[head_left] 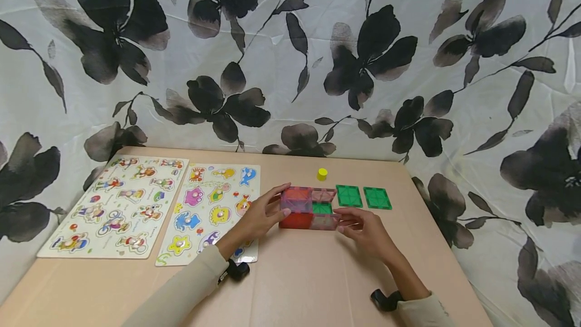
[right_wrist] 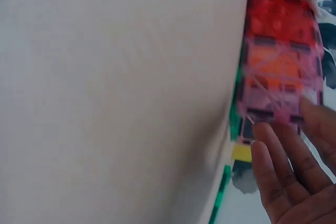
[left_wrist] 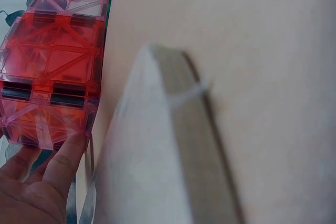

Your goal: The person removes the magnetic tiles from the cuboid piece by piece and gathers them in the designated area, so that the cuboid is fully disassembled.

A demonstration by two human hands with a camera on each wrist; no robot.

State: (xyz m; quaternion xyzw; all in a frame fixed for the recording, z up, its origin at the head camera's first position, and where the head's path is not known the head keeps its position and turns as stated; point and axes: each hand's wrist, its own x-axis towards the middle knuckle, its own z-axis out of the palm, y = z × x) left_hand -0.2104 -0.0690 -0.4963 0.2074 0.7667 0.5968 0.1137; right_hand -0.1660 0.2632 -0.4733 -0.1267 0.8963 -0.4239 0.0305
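A box-like structure of see-through magnetic tiles (head_left: 296,220), red, pink and purple, stands on the table. My left hand (head_left: 255,222) holds its left end, with the thumb at the front and fingers farther back. At the other end, my right hand (head_left: 368,232) pinches a pink tile (head_left: 324,222) at the front right, thumb against the tile in the right wrist view. A green tile (head_left: 322,208) shows inside the right half, whose top looks uncovered. Red tile (left_wrist: 55,59) and pink tile faces fill the left wrist view's upper left. Some fingertips are hidden behind the tiles.
Two loose green tiles, one nearer (head_left: 349,196) and one farther right (head_left: 378,198), lie right of the structure. Behind it stands a small yellow cylinder (head_left: 322,174). Two sticker-like picture boards, left (head_left: 156,206) and right (head_left: 201,236), lie on the table (head_left: 299,271). A floral cloth (head_left: 290,64) hangs behind.
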